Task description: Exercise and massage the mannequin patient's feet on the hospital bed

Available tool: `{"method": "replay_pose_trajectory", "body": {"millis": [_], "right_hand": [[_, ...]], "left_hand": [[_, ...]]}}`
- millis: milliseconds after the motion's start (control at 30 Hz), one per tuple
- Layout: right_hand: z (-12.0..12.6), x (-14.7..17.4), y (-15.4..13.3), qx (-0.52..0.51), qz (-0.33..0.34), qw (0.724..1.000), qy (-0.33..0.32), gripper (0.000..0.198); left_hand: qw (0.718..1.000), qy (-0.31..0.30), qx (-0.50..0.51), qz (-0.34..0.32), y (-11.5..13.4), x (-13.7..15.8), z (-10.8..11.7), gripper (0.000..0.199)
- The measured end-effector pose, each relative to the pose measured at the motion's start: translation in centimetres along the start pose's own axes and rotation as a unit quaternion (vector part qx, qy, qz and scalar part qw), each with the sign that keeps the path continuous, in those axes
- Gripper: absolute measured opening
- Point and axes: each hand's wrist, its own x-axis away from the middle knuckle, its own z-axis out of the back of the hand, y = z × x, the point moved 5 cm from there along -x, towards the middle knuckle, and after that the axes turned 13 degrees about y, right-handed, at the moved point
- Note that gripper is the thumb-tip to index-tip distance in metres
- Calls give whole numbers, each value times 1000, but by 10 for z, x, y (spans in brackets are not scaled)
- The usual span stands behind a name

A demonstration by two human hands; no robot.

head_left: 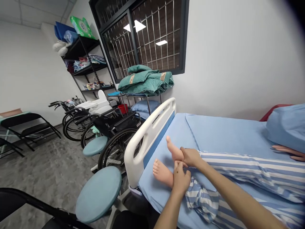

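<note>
Two bare feet lie on the blue-sheeted bed (214, 127), at the end of legs in blue-and-white striped trousers (247, 168). My right hand (190, 157) is closed round the ankle of the far foot (175, 152), whose toes point up. On the ankle of the near foot (162, 172) lies my left hand (181, 178), with its fingers bent and its fingertips close to my right hand. The near trouser leg is bunched (202, 198) just above that ankle. The undersides of both ankles are hidden.
A white bed end board (133, 149) stands beyond the feet. Round blue stools (100, 194), wheelchairs (124, 143) and a black folding chair (26, 203) are at the left. Green folded bedding (145, 81) is piled under the window. Another hand (290, 152) rests at the right.
</note>
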Motion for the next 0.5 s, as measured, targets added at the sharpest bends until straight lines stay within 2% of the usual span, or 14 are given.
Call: {"method": "replay_pose_trajectory", "body": {"millis": [67, 200, 333, 433, 500], "right_hand": [[24, -7, 5, -26, -9, 1000, -2, 41], [81, -17, 15, -67, -5, 997, 23, 40], [136, -19, 30, -125, 8, 991, 52, 40], [162, -15, 37, -176, 5, 984, 43, 39], [170, -10, 35, -184, 1, 982, 45, 39]], "left_hand": [[1000, 2, 12, 18, -3, -1, 0, 19], [997, 17, 25, 66, -5, -6, 1, 15], [992, 10, 47, 113, 10, -6, 6, 13], [982, 11, 90, 167, 26, -4, 11, 16], [961, 13, 151, 230, 31, -4, 13, 24]]}}
